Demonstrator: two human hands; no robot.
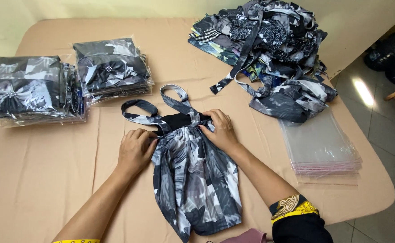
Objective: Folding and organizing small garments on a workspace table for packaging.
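Grey-and-black printed garment (193, 180) lies flat at the near centre of the tan tabletop (40, 171), left hand (135, 150) and right hand (220, 130) each with grip pinched on its gathered top edge, apparently spreading it square; bagged pieces (112, 67) stacked far left.

Person, head view: left hand (134, 150) and right hand (220, 130), both bare, without rings, watch or gloves; forearms uncovered to near the elbow. Right sleeve (296, 216): black fabric, pushed up, ending in a black cuff with gold scroll ornament and a yellow patterned edge. Left sleeve (77, 241): only a thin yellow patterned edge shows at the bottom of the frame.
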